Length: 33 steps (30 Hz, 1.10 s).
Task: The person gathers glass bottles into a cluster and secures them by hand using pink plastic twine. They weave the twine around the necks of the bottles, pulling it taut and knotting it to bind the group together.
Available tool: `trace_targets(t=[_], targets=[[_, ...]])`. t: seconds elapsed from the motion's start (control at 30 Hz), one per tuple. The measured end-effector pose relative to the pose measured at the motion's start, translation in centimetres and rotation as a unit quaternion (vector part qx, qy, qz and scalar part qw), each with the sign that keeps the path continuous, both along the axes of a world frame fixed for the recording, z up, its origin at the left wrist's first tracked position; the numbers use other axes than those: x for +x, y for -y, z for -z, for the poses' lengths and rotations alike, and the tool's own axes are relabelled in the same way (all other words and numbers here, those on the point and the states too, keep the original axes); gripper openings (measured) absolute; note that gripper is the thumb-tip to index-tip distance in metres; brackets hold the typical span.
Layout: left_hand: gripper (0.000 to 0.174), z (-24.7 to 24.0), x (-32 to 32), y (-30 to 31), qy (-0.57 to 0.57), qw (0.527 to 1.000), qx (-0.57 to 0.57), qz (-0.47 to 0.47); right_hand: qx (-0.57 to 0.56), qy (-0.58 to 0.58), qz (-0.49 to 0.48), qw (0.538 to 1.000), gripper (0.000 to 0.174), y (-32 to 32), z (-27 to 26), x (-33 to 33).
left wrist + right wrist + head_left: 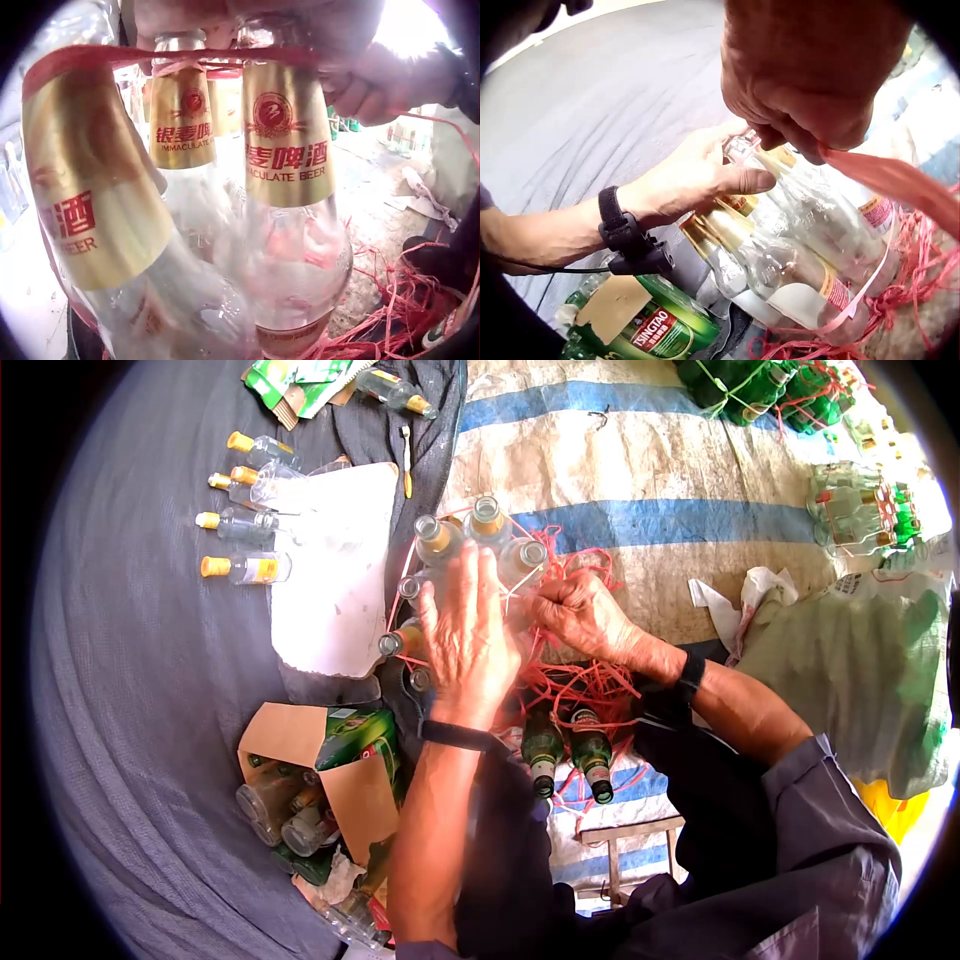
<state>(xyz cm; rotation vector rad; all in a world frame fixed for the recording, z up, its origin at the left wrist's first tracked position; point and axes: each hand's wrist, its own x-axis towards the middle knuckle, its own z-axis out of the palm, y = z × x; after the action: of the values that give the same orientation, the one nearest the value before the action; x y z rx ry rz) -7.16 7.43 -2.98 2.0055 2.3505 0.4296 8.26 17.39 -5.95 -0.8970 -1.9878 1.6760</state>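
Clear glass beer bottles (487, 522) with gold neck labels stand in a cluster before me, and a red plastic twine (225, 55) runs round their necks. My left hand (470, 635) lies over the bottle tops, its fingers extended across them. At the cluster's right side, my right hand (585, 615) grips the twine in curled fingers. From that fist a flat red strand (892, 176) trails away in the right wrist view. More tangled red twine (575, 680) lies beside the bottles. Part of the cluster is hidden under my left hand.
Two green bottles (590, 745) lie close to my legs. An opened carton (365, 805) of bottles is at lower left, near a white board (335, 600) and several bottles with yellow tops (250, 523). Tied green bottles (740, 385) stand far right, above a filled sack (850, 670).
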Motion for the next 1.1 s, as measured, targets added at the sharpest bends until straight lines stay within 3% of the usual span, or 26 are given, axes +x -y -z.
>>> trace_targets(t=[0.07,0.13,0.2,0.27,0.37,0.47,0.8,0.93,0.97,1.0,1.1], targets=[[0.092,0.0,0.1,0.2,0.012,1.000,-0.001,-0.005,0.075,0.084,-0.039,0.993,0.032,-0.6,-0.7,0.8],[0.092,0.0,-0.1,0.2,0.021,1.000,0.001,-0.012,0.125,0.054,-0.039,0.990,0.031,-1.4,-1.8,1.3],[0.093,0.1,-0.1,0.3,0.029,1.000,0.010,-0.005,0.276,0.010,-0.118,0.954,0.023,-2.5,-2.6,1.8],[0.093,0.0,0.0,0.3,0.030,1.000,0.009,-0.005,0.292,0.015,-0.119,0.949,0.021,-3.7,-3.6,1.5],[0.092,0.1,-0.1,0.2,0.032,0.999,0.010,-0.005,0.441,0.028,-0.184,0.878,0.013,-6.0,-4.9,1.0],[0.091,0.3,-0.2,0.2,0.039,0.999,0.012,-0.006,0.477,0.046,-0.190,0.857,0.012,-8.4,-6.8,0.3],[0.089,-0.2,-0.2,0.0,0.048,0.999,0.016,-0.003,0.273,0.099,-0.191,0.938,0.014,-12.9,-0.2,-4.0],[0.085,-0.8,-0.4,-0.4,0.031,0.999,0.021,0.004,0.157,0.014,-0.127,0.979,0.014,-12.1,2.8,-3.9],[0.073,-1.4,-0.4,-0.5,0.037,0.999,0.015,0.012,0.091,0.016,-0.110,0.990,0.018,-11.7,3.3,-4.0],[0.073,-1.9,-0.7,-0.9,0.038,0.999,0.013,0.015,0.024,0.018,-0.093,0.995,0.021,-11.4,3.7,-4.0],[0.045,-2.7,-1.4,-2.2,0.052,0.996,0.056,0.037,-0.059,0.070,-0.098,0.991,0.024,-10.9,2.6,-3.9]])
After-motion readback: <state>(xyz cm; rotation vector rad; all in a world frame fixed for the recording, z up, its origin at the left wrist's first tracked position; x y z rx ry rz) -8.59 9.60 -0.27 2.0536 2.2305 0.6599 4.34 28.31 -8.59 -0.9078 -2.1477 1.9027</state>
